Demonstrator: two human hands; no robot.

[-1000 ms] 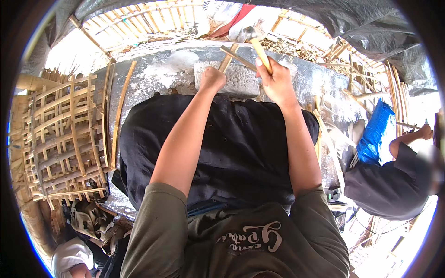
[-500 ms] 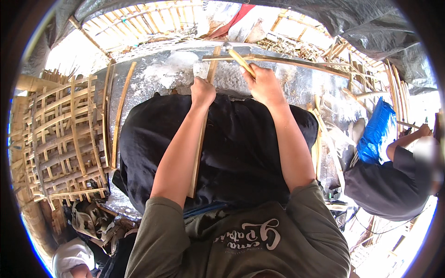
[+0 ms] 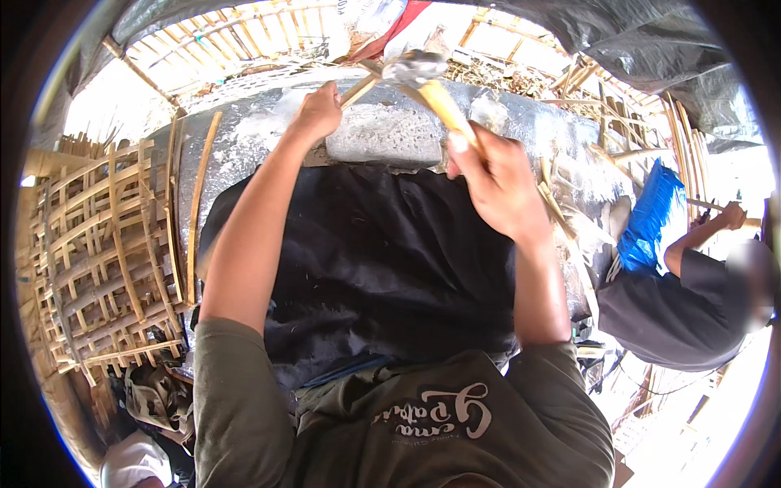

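My left hand [image 3: 320,112] is closed around a bamboo strip [image 3: 359,91], whose far end points away to the right. Part of the strip also seems to trail back beneath my left forearm. My right hand [image 3: 498,172] grips a hammer [image 3: 443,104] by its pale wooden handle. The hammer's head, slightly blurred, is raised above the far end of the strip and hides where the pieces meet. A flat grey stone block [image 3: 384,137] lies between my hands, just beyond the black cloth [image 3: 390,252] over my lap.
A woven bamboo lattice [image 3: 110,252] stands at the left, beside upright strips [image 3: 205,183]. Bamboo scraps [image 3: 508,81] lie at the back. Another person in dark clothing [image 3: 675,313] sits at the right, near a blue plastic bag [image 3: 653,215].
My left hand has moved left and away with the strip, baring the stone block. My right hand has come nearer and right, and the hammer looks larger, lifted higher.
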